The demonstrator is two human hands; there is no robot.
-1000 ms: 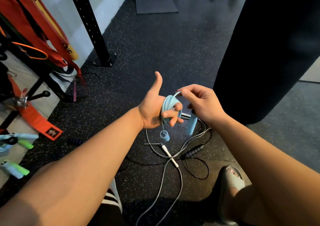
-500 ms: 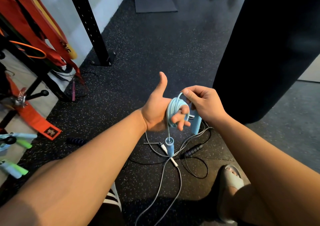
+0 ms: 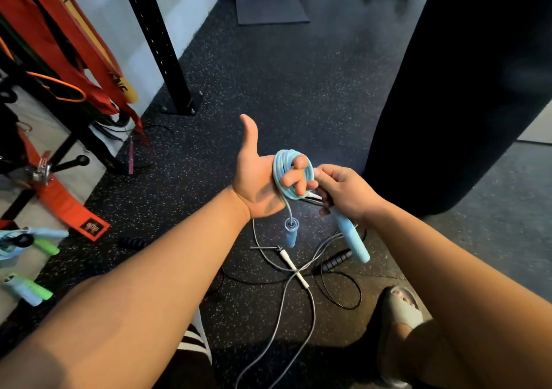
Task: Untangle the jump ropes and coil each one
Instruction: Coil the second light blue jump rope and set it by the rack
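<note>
Speckled black gym floor (image 3: 298, 90) lay under us, and both our hands were on the blue jump rope (image 3: 279, 176).

We held our left hand (image 3: 257, 185) palm up, thumb raised and fingers loosely apart, with the rope looped in a coil around those fingers. One hanging handle (image 3: 290, 233) dangled on a short length just below the palm. Our right hand (image 3: 343, 191) was curled tight round the other handle (image 3: 351, 236), its fingertips close against the coil; whether they also pinched the cord we could not tell. On the floor beneath lay a grey rope (image 3: 282, 302) with a white handle and a black rope (image 3: 337, 258) with a ribbed grip, crossing one another. A dark punching bag (image 3: 463, 90) stood at our right, a black rack post (image 3: 158, 45) at our left by the wall, and our sandal (image 3: 400, 308) showed beside the ropes.
</note>
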